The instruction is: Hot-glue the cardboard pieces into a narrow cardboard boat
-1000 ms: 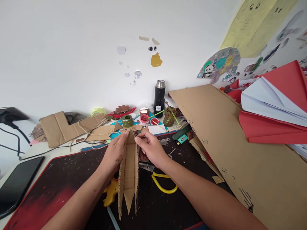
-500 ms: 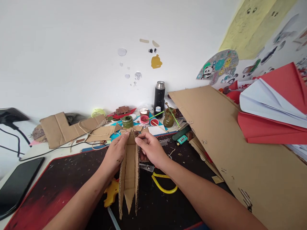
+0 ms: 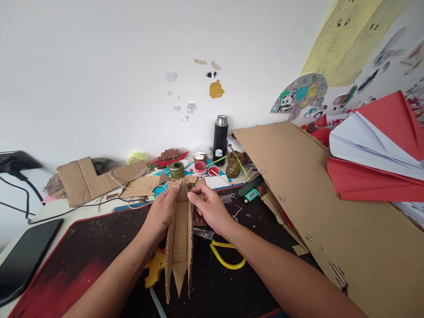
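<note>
Between my hands is a long folded cardboard piece [image 3: 180, 238], with two upright sides, a flat middle and a pointed near end. My left hand [image 3: 164, 210] grips its far end from the left. On the right side, my right hand [image 3: 208, 206] pinches the far end between thumb and fingers; some of those fingers are hidden behind the cardboard. Below it on the dark mat [image 3: 109, 260] lies a yellow glue gun [image 3: 154, 268] with a pale glue stick, partly covered by my left arm. Yellow-handled scissors [image 3: 228, 260] lie beside my right wrist.
A large cardboard sheet [image 3: 308, 198] leans across the right side, with red and white folded paper [image 3: 377, 145] on it. Paint jars [image 3: 176, 170] and a black flask [image 3: 220, 134] stand by the wall. Cardboard scraps [image 3: 96, 181] and a phone [image 3: 26, 260] lie left.
The whole view has shifted slightly, with things sitting a little lower in the picture. Both hands keep their hold on the cardboard, which looks unchanged.
</note>
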A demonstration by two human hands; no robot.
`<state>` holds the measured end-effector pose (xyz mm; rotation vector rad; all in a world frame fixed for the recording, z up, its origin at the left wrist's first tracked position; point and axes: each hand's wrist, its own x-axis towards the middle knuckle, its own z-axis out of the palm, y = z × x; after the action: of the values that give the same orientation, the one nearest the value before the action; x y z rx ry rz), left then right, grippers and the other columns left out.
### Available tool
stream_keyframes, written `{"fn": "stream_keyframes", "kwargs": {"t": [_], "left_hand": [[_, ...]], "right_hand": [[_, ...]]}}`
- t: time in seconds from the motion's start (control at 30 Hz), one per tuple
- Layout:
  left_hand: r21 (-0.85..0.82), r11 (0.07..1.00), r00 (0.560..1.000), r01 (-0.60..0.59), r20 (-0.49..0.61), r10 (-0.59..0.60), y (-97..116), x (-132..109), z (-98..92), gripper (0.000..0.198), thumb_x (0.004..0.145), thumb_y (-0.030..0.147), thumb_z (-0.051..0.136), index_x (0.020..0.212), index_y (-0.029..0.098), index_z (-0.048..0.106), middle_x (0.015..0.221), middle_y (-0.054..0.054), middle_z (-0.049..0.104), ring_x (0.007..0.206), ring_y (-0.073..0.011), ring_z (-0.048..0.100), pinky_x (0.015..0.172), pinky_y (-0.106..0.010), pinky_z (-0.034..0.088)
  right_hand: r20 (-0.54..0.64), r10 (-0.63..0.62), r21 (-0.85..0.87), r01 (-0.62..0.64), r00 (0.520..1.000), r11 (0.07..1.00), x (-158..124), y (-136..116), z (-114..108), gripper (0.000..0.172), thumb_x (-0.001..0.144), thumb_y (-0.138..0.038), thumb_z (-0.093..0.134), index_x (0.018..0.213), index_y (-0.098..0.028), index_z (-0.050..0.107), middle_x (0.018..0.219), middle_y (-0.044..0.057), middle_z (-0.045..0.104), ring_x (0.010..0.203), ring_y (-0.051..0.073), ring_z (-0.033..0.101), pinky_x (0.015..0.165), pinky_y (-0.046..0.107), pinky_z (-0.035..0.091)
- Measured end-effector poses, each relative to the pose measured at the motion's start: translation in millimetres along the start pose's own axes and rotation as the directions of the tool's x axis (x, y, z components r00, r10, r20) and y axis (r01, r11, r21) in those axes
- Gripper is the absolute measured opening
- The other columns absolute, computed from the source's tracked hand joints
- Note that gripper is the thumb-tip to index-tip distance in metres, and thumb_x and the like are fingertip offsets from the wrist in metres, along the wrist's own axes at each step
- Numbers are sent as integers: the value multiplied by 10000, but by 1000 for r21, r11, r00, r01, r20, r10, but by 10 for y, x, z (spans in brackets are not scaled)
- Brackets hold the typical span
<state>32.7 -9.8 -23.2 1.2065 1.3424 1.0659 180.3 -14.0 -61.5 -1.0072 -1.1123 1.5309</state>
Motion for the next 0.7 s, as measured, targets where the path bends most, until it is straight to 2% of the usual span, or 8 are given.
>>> {"fn": "stream_keyframes", "kwargs": {"t": [0.07, 0.27, 0.5, 0.7], "left_hand": [[10, 1000, 1000, -11, -6, 11, 9, -2, -1, 483, 781, 691, 678, 849, 214, 707, 806, -44, 795, 813, -295, 745, 659, -337, 583], [-31, 998, 998, 53, -23, -54, 38, -19, 21, 485, 737, 694, 705, 821, 217, 682, 730, -29, 752, 685, -268, 702, 554, -328, 551], [-12, 999, 999, 32, -32, -32, -1, 14, 8, 473, 763, 672, 692, 857, 209, 724, 822, -45, 796, 792, -283, 732, 642, -334, 585], [-37, 999, 1000, 19, -23, -20, 11, -3, 16, 432, 797, 628, 684, 881, 210, 751, 856, -62, 822, 844, -308, 761, 690, -354, 605]], "right_hand": [[-3, 2, 0, -2, 1000, 1000, 0, 4, 0, 312, 911, -512, 719, 956, -250, 556, 493, -126, 451, 352, 102, 438, 371, 218, 400], [-7, 13, 24, -13, 1000, 1000, -2, 6, 5, 361, 878, -547, 755, 948, -253, 558, 503, -129, 448, 356, 102, 433, 369, 223, 403], [-4, 4, 14, -4, 1000, 1000, 2, 2, 0, 347, 891, -540, 740, 948, -250, 559, 494, -130, 449, 350, 101, 427, 373, 225, 409], [1, 10, 18, -10, 1000, 1000, 4, 10, 1, 418, 858, -601, 764, 951, -252, 552, 487, -137, 444, 343, 100, 429, 368, 223, 411]]}}
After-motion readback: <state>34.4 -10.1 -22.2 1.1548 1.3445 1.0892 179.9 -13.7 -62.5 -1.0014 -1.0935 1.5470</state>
